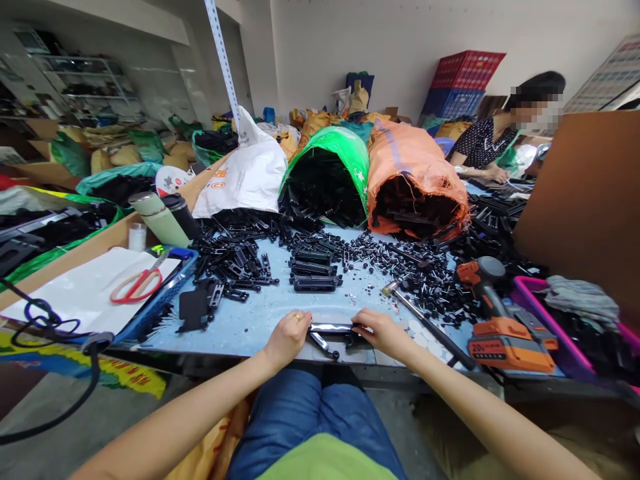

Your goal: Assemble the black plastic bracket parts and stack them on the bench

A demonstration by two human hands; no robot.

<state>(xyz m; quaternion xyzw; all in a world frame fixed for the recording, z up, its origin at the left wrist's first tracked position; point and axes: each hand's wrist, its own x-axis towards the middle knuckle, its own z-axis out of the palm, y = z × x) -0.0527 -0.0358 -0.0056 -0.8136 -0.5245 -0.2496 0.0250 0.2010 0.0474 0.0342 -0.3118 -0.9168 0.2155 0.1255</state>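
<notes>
Pale walls enclose a cluttered workroom, and a light-blue-topped bench [270, 310] spreads across the head view. Clock directions run from the person's hands. At the centre, near the bench's front edge, is a glossy black bar-shaped part [331, 328]. The left hand [289, 335], wearing a ring, has its grip clamped on the nine o'clock end; the right hand [379, 332] has its grip clamped on the three o'clock end. A narrow dark arm-like piece [324, 345] angles out at six o'clock, just below the bar; whether it is joined cannot be told.

At twelve o'clock, similar black parts [315, 271] sit in a row, with a bright green woven sack [345, 157] beyond. A white sack [247, 175] stands at eleven and an orange woven sack [413, 157] at one, its mouth frayed. Towards two lie loose screws and small black pieces [425, 283]. A long-handled hammer [433, 327] and an orange-and-black cordless power tool [507, 340] lie at three. Red-handled scissors [135, 287] rest on white paper [85, 287] around nine to ten. A co-worker in a dotted top [477, 143] sits farther off between one and two.
</notes>
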